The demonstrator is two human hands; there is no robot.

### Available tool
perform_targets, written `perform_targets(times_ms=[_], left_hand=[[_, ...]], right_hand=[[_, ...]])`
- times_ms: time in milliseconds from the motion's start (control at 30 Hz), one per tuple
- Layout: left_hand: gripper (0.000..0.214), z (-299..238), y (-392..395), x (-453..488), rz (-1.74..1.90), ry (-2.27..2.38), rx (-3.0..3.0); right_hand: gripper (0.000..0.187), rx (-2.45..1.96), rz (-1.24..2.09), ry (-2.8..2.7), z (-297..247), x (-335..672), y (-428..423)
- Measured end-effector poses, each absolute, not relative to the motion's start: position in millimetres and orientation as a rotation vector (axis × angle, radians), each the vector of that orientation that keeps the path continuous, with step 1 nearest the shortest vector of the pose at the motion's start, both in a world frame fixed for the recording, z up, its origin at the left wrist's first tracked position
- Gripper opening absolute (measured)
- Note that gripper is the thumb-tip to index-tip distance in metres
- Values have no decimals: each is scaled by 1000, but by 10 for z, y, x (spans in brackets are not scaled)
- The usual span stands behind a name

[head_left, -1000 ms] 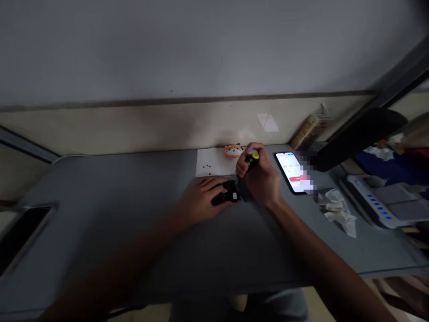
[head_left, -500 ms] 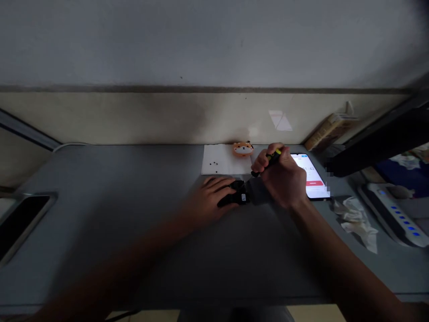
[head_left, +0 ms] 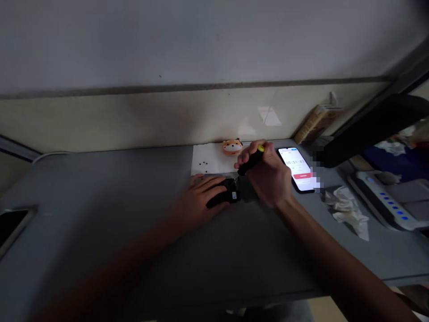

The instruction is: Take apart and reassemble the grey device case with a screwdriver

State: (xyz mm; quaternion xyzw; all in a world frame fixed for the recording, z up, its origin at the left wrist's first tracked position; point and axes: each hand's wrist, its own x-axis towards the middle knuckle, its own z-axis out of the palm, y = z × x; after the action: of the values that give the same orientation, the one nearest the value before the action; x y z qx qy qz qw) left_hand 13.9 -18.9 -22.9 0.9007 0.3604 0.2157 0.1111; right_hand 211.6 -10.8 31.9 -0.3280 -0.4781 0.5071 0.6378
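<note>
My left hand [head_left: 201,197] lies over a small black device [head_left: 233,190] with a small pale label. Its fingers and thumb press around the device and hide much of it, so I cannot tell its exact kind. In my right hand [head_left: 268,176] is a screwdriver [head_left: 250,163] with a black handle and a yellow end, gripped in a fist. The handle leans up and to the right, and the thin shaft points down at the top of the device. Whether the tip sits in a screw is too small to make out.
White paper [head_left: 214,154] behind my hands bears several tiny dark pieces [head_left: 203,163] and an orange animal-faced case [head_left: 232,146]. To the right are a lit phone [head_left: 296,167] with a running timer, crumpled tissue [head_left: 348,208] and a grey device with blue-lit buttons [head_left: 390,201].
The whole view has shifted, so most things appear further left. The screwdriver's handle stands a bit more upright, showing more of its yellow end. My left hand stays on the black device.
</note>
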Motion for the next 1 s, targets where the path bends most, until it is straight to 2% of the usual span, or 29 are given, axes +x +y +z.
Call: perform_targets(times_ms=[467,667,833,1000], left_hand=[[27,-238,-211,141,642,1094,2673],[26,-247,-217,151,656,1114,2662],[27,-254,-209,146,660,1100,2661],[30,-198,-214,146,587,1122,2616]], right_hand=[[35,-724,1162,-1109,270,2131,-99],[40,-690,1264,-1074,363,2114,-131],[37,-636,1358,-965,360,2097,-178],[36,-652,1329,-1003,346,2144,-139]])
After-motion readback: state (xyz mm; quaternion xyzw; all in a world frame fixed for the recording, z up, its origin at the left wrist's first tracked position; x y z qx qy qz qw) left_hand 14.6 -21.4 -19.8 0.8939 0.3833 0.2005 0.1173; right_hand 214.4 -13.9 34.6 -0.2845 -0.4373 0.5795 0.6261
